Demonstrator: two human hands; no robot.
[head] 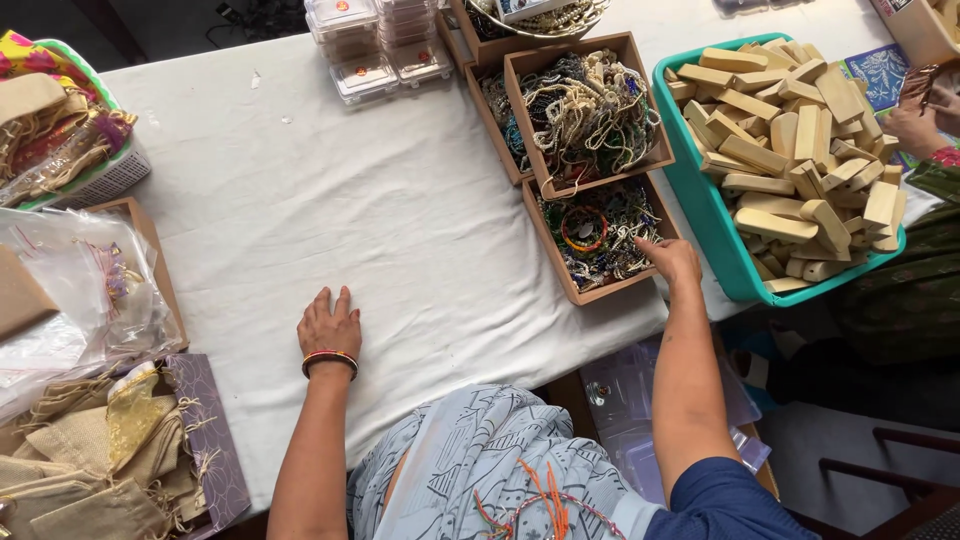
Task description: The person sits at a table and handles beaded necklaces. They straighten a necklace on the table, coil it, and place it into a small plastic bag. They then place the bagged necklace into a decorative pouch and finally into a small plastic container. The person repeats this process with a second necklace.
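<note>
My left hand lies flat, palm down, on the white tablecloth, holding nothing; a red and black bangle sits on its wrist. My right hand reaches into the near cardboard box of beaded bracelets, fingertips touching the beads at its right side. Whether it grips a bracelet is hidden by the fingers. A second box heaped with bead strings stands just behind it.
A teal tub of pale wooden blocks sits at the right, with another person's hand beyond it. Clear plastic cases are stacked at the back. Plastic bags and burlap pouches fill the left side.
</note>
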